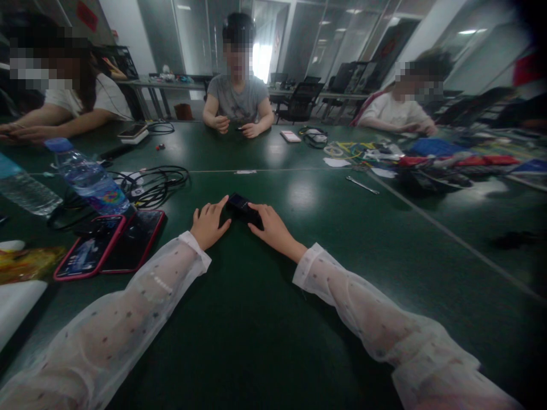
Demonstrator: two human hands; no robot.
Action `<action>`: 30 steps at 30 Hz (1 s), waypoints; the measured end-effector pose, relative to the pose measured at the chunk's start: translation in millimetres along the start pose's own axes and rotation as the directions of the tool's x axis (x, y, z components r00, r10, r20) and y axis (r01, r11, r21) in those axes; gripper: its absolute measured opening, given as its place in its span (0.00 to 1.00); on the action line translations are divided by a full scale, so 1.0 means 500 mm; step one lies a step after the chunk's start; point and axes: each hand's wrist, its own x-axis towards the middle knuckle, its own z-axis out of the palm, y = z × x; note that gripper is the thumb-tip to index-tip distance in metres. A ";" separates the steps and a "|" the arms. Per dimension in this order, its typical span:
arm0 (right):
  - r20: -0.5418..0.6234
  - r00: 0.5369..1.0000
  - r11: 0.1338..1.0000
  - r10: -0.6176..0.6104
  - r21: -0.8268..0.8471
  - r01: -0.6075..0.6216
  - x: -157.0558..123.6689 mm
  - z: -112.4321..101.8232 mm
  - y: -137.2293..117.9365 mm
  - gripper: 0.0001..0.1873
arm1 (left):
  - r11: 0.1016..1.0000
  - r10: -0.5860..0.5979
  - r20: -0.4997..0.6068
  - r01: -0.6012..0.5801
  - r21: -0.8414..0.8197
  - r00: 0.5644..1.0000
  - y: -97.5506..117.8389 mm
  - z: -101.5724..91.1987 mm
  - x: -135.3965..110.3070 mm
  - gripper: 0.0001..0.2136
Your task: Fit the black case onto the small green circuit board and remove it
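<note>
A small black boxy device (240, 204) lies on the dark green table (265, 319) in front of me. My left hand (208, 224) rests flat on the table, fingers stretched out, with the index fingertip touching the device's left side. My right hand (270, 224) lies over the device's right end, fingers curled onto it. Both arms wear sheer white sleeves.
Two phones in red cases (111, 242) lie at my left, beside a plastic water bottle (90, 179) and black cables (156, 183). A metal tool (362, 185) and a heap of coloured parts (436, 162) sit at the right. Three other people sit around the table.
</note>
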 end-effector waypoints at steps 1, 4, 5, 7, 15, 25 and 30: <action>-0.002 1.000 1.000 -0.007 -0.008 0.007 0.000 0.001 -0.001 0.29 | 1.000 0.001 -0.004 -0.001 -0.001 1.000 0.000 0.001 0.000 0.32; -0.007 1.000 0.999 -0.029 -0.035 0.028 0.000 0.001 -0.003 0.29 | 1.000 0.004 -0.006 -0.004 -0.001 1.000 -0.002 0.003 -0.001 0.32; -0.009 0.999 0.999 -0.034 -0.041 0.034 0.000 0.001 -0.004 0.29 | 1.000 0.004 -0.006 -0.004 -0.001 1.000 -0.003 0.004 0.000 0.32; -0.010 0.999 0.998 -0.041 -0.048 0.040 0.000 0.000 -0.006 0.29 | 1.000 0.005 -0.008 -0.005 0.001 1.000 -0.005 0.006 0.000 0.32; 0.021 0.995 0.992 -0.098 -0.075 0.099 -0.002 -0.009 -0.019 0.26 | 1.000 -0.016 -0.016 0.016 0.007 1.000 -0.004 0.010 0.000 0.32; 0.037 0.995 0.992 -0.094 -0.076 0.097 -0.005 -0.021 -0.033 0.23 | 1.000 -0.018 0.000 0.018 0.009 1.000 0.000 0.004 0.001 0.31; 0.020 0.994 0.991 -0.109 -0.080 0.110 -0.004 -0.014 -0.027 0.23 | 0.999 -0.014 -0.010 0.014 0.036 1.000 0.000 0.008 0.001 0.30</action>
